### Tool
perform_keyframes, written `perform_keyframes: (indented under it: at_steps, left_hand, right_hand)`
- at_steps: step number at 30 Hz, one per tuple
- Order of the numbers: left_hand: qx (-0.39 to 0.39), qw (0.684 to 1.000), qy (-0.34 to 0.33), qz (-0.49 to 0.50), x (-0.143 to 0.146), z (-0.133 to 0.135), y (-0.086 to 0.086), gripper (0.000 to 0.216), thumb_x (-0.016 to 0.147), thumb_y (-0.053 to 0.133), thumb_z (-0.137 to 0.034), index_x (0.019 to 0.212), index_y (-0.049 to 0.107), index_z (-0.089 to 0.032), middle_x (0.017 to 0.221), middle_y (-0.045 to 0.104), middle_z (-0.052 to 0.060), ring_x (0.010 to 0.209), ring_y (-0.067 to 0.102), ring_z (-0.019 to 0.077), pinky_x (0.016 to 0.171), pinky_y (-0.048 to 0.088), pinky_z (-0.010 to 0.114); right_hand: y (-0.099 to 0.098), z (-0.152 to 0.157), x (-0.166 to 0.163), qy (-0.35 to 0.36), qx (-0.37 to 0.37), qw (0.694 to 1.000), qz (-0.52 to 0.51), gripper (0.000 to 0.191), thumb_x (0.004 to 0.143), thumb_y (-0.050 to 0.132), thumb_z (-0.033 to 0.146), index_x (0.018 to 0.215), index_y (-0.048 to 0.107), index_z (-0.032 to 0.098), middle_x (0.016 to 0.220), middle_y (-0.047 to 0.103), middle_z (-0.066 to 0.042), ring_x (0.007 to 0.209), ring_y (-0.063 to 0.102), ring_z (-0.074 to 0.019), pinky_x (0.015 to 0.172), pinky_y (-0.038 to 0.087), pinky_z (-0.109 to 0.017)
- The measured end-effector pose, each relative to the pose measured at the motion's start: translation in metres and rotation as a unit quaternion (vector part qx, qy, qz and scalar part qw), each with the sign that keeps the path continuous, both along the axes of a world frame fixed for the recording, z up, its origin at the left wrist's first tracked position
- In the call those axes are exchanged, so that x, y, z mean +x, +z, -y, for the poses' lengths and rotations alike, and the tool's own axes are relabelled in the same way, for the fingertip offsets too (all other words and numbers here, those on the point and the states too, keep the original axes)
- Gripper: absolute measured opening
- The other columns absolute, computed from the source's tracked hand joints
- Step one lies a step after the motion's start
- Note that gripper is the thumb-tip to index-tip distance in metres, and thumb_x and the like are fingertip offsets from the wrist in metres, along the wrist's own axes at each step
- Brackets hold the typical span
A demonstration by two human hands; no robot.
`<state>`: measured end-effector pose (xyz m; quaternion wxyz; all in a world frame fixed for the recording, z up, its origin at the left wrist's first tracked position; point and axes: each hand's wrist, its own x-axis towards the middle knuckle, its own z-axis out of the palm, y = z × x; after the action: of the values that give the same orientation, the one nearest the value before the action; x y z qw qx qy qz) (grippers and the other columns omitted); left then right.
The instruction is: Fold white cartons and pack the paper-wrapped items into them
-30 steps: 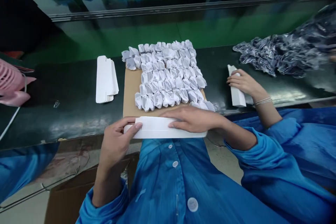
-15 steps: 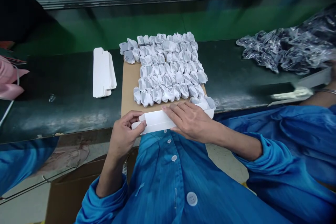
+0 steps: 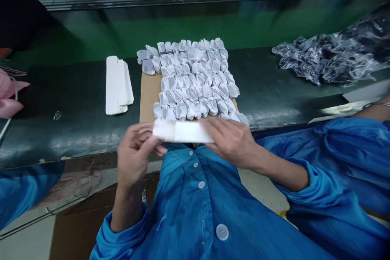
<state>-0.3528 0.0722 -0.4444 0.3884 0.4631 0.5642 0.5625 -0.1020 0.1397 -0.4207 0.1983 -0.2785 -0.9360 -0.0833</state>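
A long white cardboard box [image 3: 184, 131] lies crosswise between my hands, over the near edge of the brown cardboard sheet [image 3: 148, 101]. My right hand [image 3: 230, 140] is closed around the box's right part, the fingers lying along its upper side. At the left end, my left hand [image 3: 137, 148] grips the box with bent fingers and thumb, slightly blurred. Several rows of small items wrapped in white paper [image 3: 195, 79] cover most of the sheet just beyond. Whether anything is inside the box cannot be seen.
A stack of flat white cartons [image 3: 117, 85] lies left of the sheet on the dark green bench [image 3: 82, 130]. Clear plastic bags [image 3: 326, 57] are heaped at the right. A co-worker's blue sleeve [image 3: 344, 142] reaches in there. Pink material [image 3: 9, 93] is at the far left.
The box has turned so its end flap no longer shows and a plain long face is up. My left hand has shifted slightly left, its fingers loosened; my right hand stays on the box.
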Motion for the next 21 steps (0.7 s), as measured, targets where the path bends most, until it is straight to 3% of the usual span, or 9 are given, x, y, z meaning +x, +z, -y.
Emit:
perform_keyframes:
  at_steps: [2,4,6,8,11,14,16,19,21]
  left_hand:
    - [0.101,0.994,0.043,0.032,0.017,0.006,-0.003,0.040,0.092,0.061,-0.038,0.129,0.056,-0.025,0.097,0.075,0.005,0.072,0.073,0.0175,0.064,0.062,0.030]
    - [0.154,0.987,0.052,0.014,0.041,0.009,-0.008,0.063,0.089,0.063,-0.052,0.143,0.044,-0.025,0.125,0.067,0.012,0.104,0.071,0.0247,0.085,0.061,0.039]
    - [0.142,0.986,0.079,-0.029,0.060,0.006,-0.015,0.084,0.082,0.071,-0.054,0.150,0.030,-0.026,0.139,0.056,0.015,0.120,0.063,0.0282,0.096,0.056,0.042]
    - [0.101,0.978,0.150,-0.102,0.065,-0.001,-0.021,0.084,0.079,0.076,-0.045,0.148,0.032,-0.025,0.141,0.052,0.015,0.121,0.061,0.0271,0.098,0.053,0.040]
    - [0.055,0.967,0.149,-0.199,0.052,-0.010,-0.022,0.068,0.076,0.078,-0.039,0.135,0.048,-0.022,0.134,0.055,0.012,0.114,0.062,0.0256,0.092,0.054,0.036]
    - [0.080,0.972,0.058,-0.211,0.039,-0.013,-0.020,0.061,0.077,0.074,-0.037,0.131,0.050,-0.020,0.126,0.059,0.009,0.109,0.064,0.0241,0.089,0.054,0.034]
    - [0.104,0.971,0.029,-0.214,0.037,-0.012,-0.021,0.053,0.077,0.072,-0.034,0.125,0.052,-0.020,0.119,0.061,0.008,0.105,0.065,0.0223,0.087,0.054,0.033]
    - [0.074,0.976,-0.033,-0.202,0.035,-0.009,-0.024,0.044,0.077,0.071,-0.031,0.116,0.051,-0.021,0.106,0.063,0.004,0.084,0.068,0.0175,0.073,0.055,0.030]
    - [0.033,0.978,-0.074,-0.193,0.033,-0.008,-0.025,0.042,0.078,0.070,-0.031,0.114,0.049,-0.022,0.099,0.064,0.003,0.072,0.066,0.0154,0.064,0.054,0.028]
  right_hand:
    - [-0.006,0.000,-0.008,-0.092,0.037,0.993,-0.060,0.044,0.098,0.053,0.032,0.129,0.055,0.001,0.104,0.071,-0.018,0.086,0.066,-0.0248,0.070,0.052,-0.036]
    - [-0.016,0.007,-0.020,-0.127,0.052,0.987,-0.087,0.045,0.098,0.054,0.031,0.132,0.053,0.002,0.106,0.071,-0.020,0.086,0.066,-0.0259,0.070,0.052,-0.037]
    - [-0.025,0.019,-0.033,-0.078,0.001,0.993,-0.088,0.047,0.098,0.052,0.031,0.134,0.051,0.002,0.114,0.069,-0.022,0.095,0.066,-0.0279,0.075,0.053,-0.039]
    - [-0.027,0.027,-0.041,0.017,-0.127,0.987,-0.098,0.056,0.097,0.054,0.041,0.139,0.048,0.004,0.124,0.065,-0.022,0.107,0.064,-0.0284,0.085,0.054,-0.040]
    - [-0.017,0.023,-0.043,0.048,-0.301,0.929,-0.208,0.062,0.095,0.057,0.050,0.142,0.047,0.013,0.121,0.066,-0.015,0.103,0.064,-0.0222,0.088,0.054,-0.037]
    - [-0.001,0.005,-0.043,0.049,-0.357,0.885,-0.296,0.037,0.096,0.059,0.035,0.128,0.061,0.017,0.100,0.067,-0.007,0.086,0.061,-0.0159,0.079,0.052,-0.031]
    - [0.005,-0.010,-0.043,0.093,-0.421,0.851,-0.299,0.023,0.094,0.061,0.027,0.113,0.069,0.016,0.093,0.067,-0.005,0.083,0.061,-0.0139,0.077,0.051,-0.028]
    - [0.007,-0.030,-0.042,0.087,-0.541,0.759,-0.350,0.020,0.093,0.062,0.029,0.104,0.071,0.016,0.084,0.067,-0.001,0.072,0.060,-0.0103,0.067,0.050,-0.023]
    - [0.007,-0.043,-0.041,0.045,-0.576,0.700,-0.421,0.025,0.093,0.061,0.037,0.100,0.070,0.015,0.075,0.064,0.001,0.062,0.056,-0.0081,0.057,0.047,-0.020]
